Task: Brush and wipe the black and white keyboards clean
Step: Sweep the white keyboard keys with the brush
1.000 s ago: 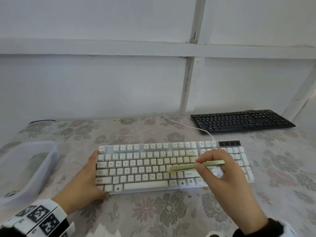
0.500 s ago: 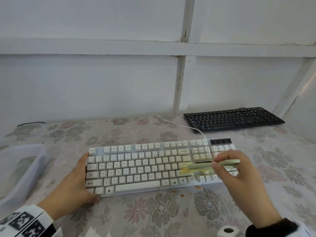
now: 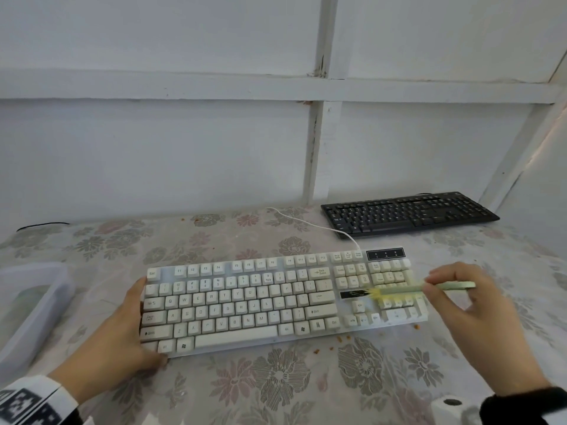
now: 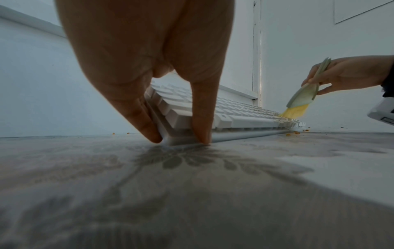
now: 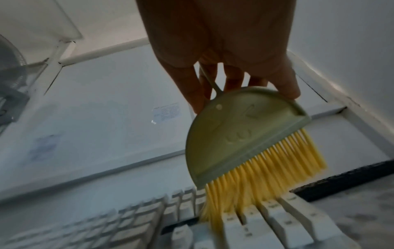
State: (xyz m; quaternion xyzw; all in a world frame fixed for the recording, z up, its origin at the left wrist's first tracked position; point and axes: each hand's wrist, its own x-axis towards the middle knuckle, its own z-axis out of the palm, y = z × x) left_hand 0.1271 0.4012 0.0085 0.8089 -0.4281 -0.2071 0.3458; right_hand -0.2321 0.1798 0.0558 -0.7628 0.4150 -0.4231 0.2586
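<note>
The white keyboard (image 3: 282, 302) lies near the front edge of the table (image 3: 276, 391), its long axis running left to right. The left hand (image 3: 122, 329) braces its left end, straight fingers pressed against the side and front corner, nothing held. The right hand (image 3: 469, 305) pinches the handle of a small green brush (image 3: 429, 288) with yellow bristles, fingers curled round it. The brush lies roughly along the keyboard's long axis, bristles pointing left and touching the keys at the right end, between the arrow keys and the number pad.

The relation that matters is this: the brushed patch sits directly under and just left of the right hand, and the keyboard's right edge is just beside it. Judging from the orange crumbs (image 3: 340, 338) lying on the table along the front edge of the keyboard, a stroke toward that front or right edge would carry dirt off the keys.

The black keyboard (image 3: 408, 214) lies well apart, toward the back right corner of the table, nearer the right hand than the left. It appears untouched. A clear plastic tub (image 3: 46, 302) sits at the left edge.
</note>
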